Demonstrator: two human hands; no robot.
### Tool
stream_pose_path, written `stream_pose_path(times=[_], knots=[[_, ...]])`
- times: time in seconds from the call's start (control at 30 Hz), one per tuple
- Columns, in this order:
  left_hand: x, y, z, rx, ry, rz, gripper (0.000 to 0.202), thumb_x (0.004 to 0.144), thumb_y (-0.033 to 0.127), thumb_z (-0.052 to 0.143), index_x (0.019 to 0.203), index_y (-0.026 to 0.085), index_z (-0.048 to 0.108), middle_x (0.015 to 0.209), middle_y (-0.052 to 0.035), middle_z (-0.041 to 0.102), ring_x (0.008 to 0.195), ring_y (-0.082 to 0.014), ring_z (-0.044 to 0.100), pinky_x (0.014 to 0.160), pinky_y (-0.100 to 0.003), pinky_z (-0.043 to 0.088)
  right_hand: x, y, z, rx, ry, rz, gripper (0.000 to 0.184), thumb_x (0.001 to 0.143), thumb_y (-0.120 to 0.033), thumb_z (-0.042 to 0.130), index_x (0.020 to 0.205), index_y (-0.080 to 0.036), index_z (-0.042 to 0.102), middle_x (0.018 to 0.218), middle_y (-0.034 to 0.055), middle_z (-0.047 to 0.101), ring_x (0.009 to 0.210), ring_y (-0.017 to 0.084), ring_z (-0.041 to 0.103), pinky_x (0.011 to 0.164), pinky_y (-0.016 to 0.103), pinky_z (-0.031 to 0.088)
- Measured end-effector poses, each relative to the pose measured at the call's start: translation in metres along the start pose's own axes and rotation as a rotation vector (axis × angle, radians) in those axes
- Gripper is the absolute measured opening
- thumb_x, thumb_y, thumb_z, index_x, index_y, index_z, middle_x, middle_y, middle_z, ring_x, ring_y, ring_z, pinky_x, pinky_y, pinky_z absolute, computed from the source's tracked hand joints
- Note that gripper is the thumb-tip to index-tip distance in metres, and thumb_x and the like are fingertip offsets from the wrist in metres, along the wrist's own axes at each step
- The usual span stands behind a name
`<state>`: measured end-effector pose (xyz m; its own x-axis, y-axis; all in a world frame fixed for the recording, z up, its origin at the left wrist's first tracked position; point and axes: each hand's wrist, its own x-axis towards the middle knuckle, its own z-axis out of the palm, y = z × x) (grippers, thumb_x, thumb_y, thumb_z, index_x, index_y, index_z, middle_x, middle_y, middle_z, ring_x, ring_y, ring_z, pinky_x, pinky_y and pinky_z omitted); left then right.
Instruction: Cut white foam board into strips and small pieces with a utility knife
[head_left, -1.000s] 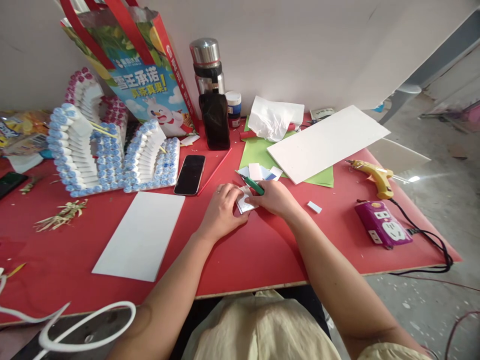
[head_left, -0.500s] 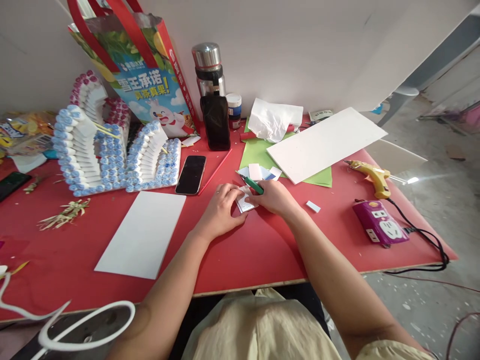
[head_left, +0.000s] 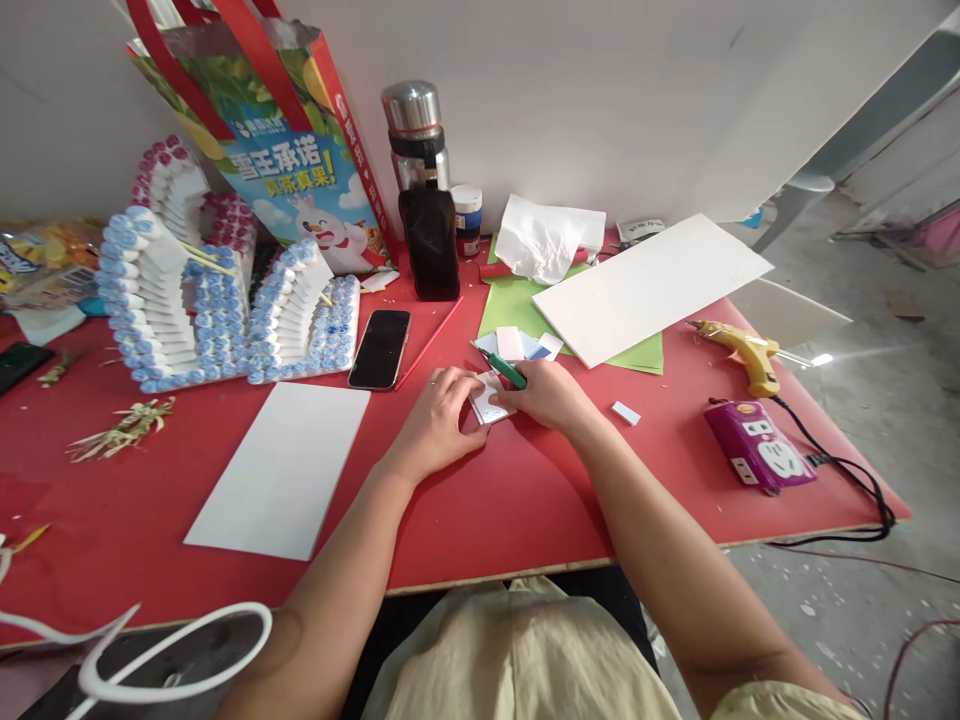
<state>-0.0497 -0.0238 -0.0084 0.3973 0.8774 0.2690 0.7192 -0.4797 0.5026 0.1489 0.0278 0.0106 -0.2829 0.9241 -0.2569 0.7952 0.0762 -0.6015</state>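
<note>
A small white board piece (head_left: 489,402) lies on the red table between my hands. My left hand (head_left: 442,410) holds its left side, fingers at the far edge and thumb near the close edge. My right hand (head_left: 544,392) grips a green utility knife (head_left: 508,371), its tip pointing away to the upper left. Fingers of that same hand also press on the right side of the small piece. Just beyond the knife are white and blue offcuts (head_left: 510,343). A tiny white strip (head_left: 625,413) rests right of my right hand.
White boards lie at left (head_left: 281,470) and back right (head_left: 652,290), the latter partly over green paper (head_left: 637,352). A glue gun (head_left: 742,355) and purple power socket (head_left: 761,445) sit right. Phone (head_left: 380,348), thermos (head_left: 415,135), bag (head_left: 300,150) and blue-white models (head_left: 176,310) stand left and behind.
My left hand and the small white piece have shifted very slightly left. My right hand keeps its grip on the utility knife in nearly the same place.
</note>
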Motion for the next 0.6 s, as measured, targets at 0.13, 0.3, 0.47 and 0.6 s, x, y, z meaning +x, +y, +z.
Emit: stream_pose_path(times=[0.13,0.3,0.47,0.6], knots=[[-0.0001,0.0007,0.0002,0.014,0.001,0.004,0.036,0.079,0.019,0.067,0.113,0.02,0.054,0.114,-0.0096,0.056,0.112,-0.0294,0.052,0.094,-0.044,0.048,0.0002,0.0004,-0.0004,-0.014,0.002,-0.003,0.032,0.073,-0.049,0.07,0.072,-0.021,0.054,0.069,-0.0006,0.059,0.063,0.015,0.051,0.054,0.026,0.03],[-0.0013,0.002,0.0026,-0.013,0.034,-0.008,0.035,0.078,0.021,0.069,0.111,0.021,0.055,0.116,-0.0092,0.055,0.114,-0.0286,0.052,0.097,-0.044,0.048,-0.0001,0.0008,-0.0005,-0.012,-0.001,-0.005,0.031,0.073,-0.049,0.07,0.075,-0.021,0.055,0.071,-0.0003,0.06,0.064,0.015,0.052,0.055,0.025,0.031],[-0.0026,0.003,0.007,-0.032,0.108,-0.026,0.03,0.079,0.025,0.072,0.106,0.023,0.06,0.123,-0.0091,0.051,0.118,-0.0274,0.053,0.1,-0.042,0.049,-0.001,0.0006,-0.0003,-0.02,0.006,-0.009,0.029,0.074,-0.047,0.07,0.076,-0.021,0.058,0.071,-0.0001,0.06,0.065,0.015,0.052,0.055,0.025,0.03],[-0.0023,0.0034,0.007,0.002,0.098,-0.014,0.026,0.082,0.028,0.071,0.108,0.025,0.065,0.117,-0.0072,0.056,0.112,-0.0255,0.055,0.098,-0.041,0.049,-0.0009,0.0012,0.0002,-0.004,0.009,-0.025,0.029,0.075,-0.049,0.068,0.078,-0.021,0.06,0.073,0.0007,0.061,0.064,0.014,0.052,0.055,0.025,0.029]])
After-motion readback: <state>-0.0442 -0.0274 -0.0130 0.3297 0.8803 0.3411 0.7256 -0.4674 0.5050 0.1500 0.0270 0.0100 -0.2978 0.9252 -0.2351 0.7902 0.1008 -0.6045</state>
